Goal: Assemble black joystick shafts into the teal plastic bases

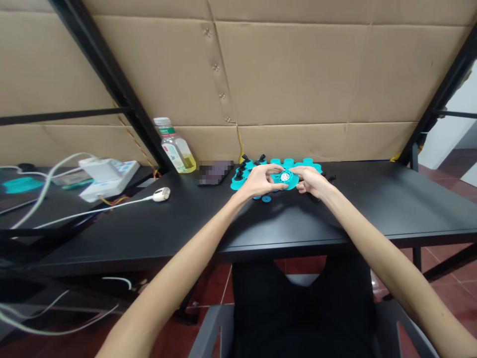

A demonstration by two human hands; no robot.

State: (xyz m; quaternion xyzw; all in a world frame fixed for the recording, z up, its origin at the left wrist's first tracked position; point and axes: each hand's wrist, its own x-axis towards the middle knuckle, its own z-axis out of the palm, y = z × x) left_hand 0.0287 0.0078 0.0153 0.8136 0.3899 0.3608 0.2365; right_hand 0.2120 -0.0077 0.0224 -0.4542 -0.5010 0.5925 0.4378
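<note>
Both hands meet over the table around a round turquoise plastic part point(291, 183) with a pale metallic centre. My left hand point(260, 180) is closed on its left side, thumb below and fingers above. On the right edge, the fingers of my right hand point(312, 181) pinch the same part. Behind and beside my hands stand several turquoise plastic parts point(307, 165), some topped with black knob-like pieces point(239, 175). A small blue disc point(266, 199) lies on the table just below my left hand. My fingers hide some of the parts behind them.
On the black table point(194, 223), a bottle of yellow liquid point(179, 149) stands at the back left, near a dark flat object point(214, 172). Further left are a white power strip point(110, 179) and a white cable plug point(161, 194). Cardboard point(298, 74) lines the back.
</note>
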